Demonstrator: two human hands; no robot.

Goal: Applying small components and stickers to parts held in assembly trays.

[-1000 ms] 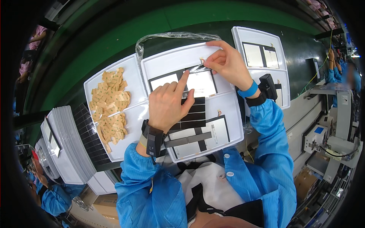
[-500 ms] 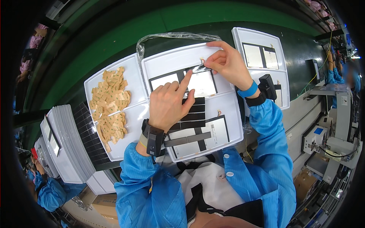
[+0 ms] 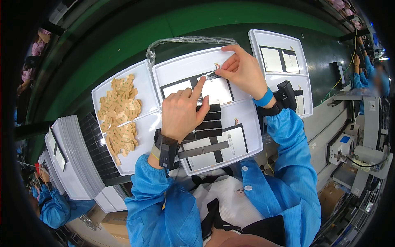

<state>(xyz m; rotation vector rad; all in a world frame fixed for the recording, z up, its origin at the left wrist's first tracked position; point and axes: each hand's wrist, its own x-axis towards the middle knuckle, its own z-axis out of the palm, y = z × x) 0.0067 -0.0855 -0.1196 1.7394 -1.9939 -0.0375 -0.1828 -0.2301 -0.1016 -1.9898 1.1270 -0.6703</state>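
A flat silver pouch battery pack (image 3: 217, 91) with black borders and a small wire lead lies in the upper half of a white plastic tray (image 3: 185, 64). My left hand (image 3: 180, 113) rests over the pack, index finger stretched and pressing near its far edge, thumb spread away. A thin, glossy dark strip of tape (image 3: 211, 75) runs along that edge. My right hand (image 3: 242, 73) pinches the strip's right end between thumb and finger. Below, a second battery pack (image 3: 232, 144) sits in the tray's near half, beside several black strips (image 3: 209, 124).
Tan backing paper pieces (image 3: 119, 103) pile up in a tray on the left. Stacked white trays (image 3: 76, 156) stand farther left. On the right is another tray (image 3: 279, 39) of battery packs. Crumpled clear plastic (image 3: 185, 40) lies behind the middle tray. Other people work at both sides.
My right hand has shifted slightly left and down, and the strip's right end now sits closer to the pack's edge. My left hand has hardly moved.
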